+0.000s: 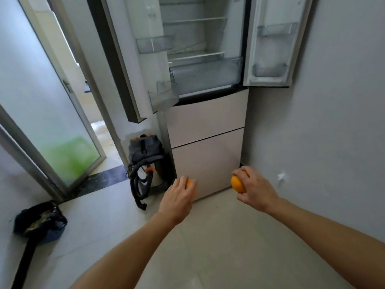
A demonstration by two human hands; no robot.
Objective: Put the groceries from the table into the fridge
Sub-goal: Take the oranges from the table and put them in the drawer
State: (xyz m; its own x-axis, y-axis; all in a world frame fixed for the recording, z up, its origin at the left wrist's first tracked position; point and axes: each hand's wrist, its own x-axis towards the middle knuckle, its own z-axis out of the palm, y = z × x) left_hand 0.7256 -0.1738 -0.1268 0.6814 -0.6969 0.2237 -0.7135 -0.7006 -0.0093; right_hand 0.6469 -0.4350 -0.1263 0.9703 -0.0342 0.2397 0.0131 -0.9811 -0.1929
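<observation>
The fridge (208, 130) stands ahead with both upper doors swung open. Its glass shelves (195, 56) and door bins look bare. My left hand (177, 202) is closed over an orange (190, 183), mostly hidden by the fingers. My right hand (255, 189) grips a second orange (237, 183), which shows plainly at the hand's left side. Both hands are held out low, in front of the fridge's bottom drawer (208, 163). The table is out of view.
A grey vacuum cleaner with a black hose (145, 163) stands on the floor just left of the fridge. A glass door (52, 122) hangs open at the left. A dark bin with a bag (40, 223) sits at lower left. A grey wall (333, 122) runs along the right.
</observation>
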